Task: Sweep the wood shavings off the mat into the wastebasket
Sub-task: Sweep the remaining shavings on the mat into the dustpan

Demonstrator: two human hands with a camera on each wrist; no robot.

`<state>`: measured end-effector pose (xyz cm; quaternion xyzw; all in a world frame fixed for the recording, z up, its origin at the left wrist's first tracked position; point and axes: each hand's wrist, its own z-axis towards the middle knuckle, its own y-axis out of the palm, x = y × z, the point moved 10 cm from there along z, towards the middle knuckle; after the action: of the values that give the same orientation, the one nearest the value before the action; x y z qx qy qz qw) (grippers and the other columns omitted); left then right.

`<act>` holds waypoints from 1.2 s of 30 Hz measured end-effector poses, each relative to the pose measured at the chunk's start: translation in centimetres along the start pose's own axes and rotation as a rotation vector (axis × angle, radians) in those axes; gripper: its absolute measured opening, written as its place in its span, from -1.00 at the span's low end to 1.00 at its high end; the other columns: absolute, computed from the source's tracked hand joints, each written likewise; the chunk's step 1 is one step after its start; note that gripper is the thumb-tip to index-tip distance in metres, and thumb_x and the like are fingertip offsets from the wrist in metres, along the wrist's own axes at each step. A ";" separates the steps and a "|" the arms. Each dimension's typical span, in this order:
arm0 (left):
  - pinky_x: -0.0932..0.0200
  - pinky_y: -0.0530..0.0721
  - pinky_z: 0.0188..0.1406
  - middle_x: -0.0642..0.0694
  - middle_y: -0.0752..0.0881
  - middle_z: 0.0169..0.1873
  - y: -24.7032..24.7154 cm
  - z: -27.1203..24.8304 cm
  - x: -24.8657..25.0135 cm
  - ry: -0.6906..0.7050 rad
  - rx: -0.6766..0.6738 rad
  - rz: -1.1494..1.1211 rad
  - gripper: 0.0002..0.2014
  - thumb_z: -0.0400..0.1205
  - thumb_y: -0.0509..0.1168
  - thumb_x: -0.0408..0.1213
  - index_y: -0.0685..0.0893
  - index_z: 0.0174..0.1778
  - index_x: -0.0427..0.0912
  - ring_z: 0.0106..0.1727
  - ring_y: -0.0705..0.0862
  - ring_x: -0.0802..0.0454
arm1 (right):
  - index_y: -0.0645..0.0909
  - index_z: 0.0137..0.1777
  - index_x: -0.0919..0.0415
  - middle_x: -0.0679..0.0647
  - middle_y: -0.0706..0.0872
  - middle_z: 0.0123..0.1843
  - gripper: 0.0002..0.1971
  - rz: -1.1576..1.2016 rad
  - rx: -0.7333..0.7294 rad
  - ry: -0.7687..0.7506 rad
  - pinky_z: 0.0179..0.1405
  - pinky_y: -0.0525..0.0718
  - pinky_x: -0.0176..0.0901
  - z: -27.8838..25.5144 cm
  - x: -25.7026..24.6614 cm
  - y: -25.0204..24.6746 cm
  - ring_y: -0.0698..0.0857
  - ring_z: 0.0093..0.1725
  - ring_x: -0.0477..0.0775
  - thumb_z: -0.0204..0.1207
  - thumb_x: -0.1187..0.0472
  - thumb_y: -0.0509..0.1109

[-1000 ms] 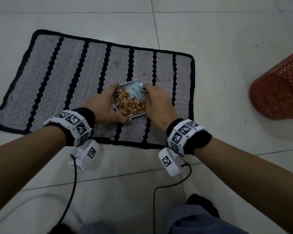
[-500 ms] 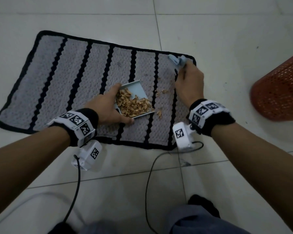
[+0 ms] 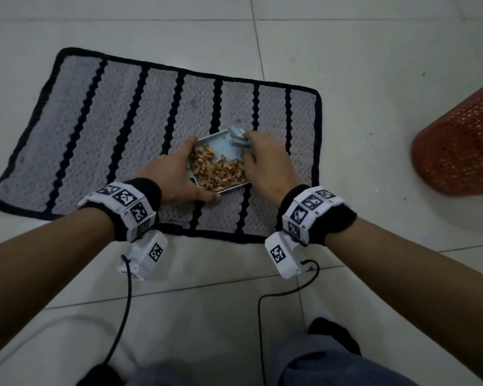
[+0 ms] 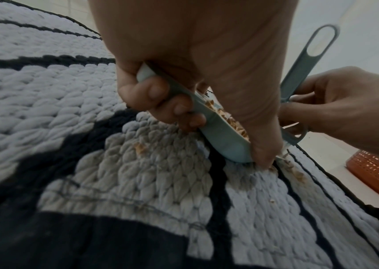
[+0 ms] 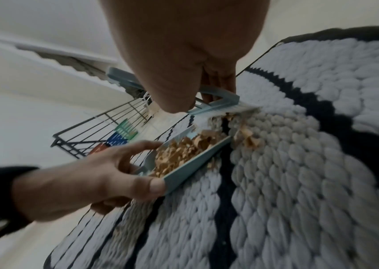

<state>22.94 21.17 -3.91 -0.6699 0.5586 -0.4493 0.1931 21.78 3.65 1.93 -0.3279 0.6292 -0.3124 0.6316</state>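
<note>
A grey knitted mat with black stripes lies on the tiled floor. My left hand grips a small light-blue dustpan resting on the mat, filled with brown wood shavings. My right hand holds a small light-blue brush at the pan's open right side. The brush bristles touch the mat beside a few loose shavings. In the left wrist view my fingers curl round the dustpan, and the brush handle sticks up.
A red perforated wastebasket stands on the floor right of the mat. Black cables trail from both wrist cameras. In the right wrist view a black wire rack stands beyond the mat. My knees are at the bottom edge.
My right hand has come back from the mat's far right corner to the dustpan's mouth with the brush. Loose shavings seen right of the pan have been drawn towards it. The left hand stays put.
</note>
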 end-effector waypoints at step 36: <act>-0.06 0.69 0.14 -0.08 0.57 0.43 5.1 -10.6 -3.8 -0.083 0.040 -0.186 0.32 0.16 0.52 0.41 -0.23 0.64 0.22 0.25 0.66 -0.16 | 0.45 -0.11 0.12 0.07 0.62 -0.33 -0.90 0.021 0.057 0.083 -0.43 0.50 -0.15 -4.2 1.9 -3.7 0.58 -0.38 0.06 0.53 0.23 0.35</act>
<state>11.45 25.70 -3.73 -0.7328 0.4765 -0.4483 0.1870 17.62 -0.13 3.78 -0.2897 0.6491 -0.3368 0.6175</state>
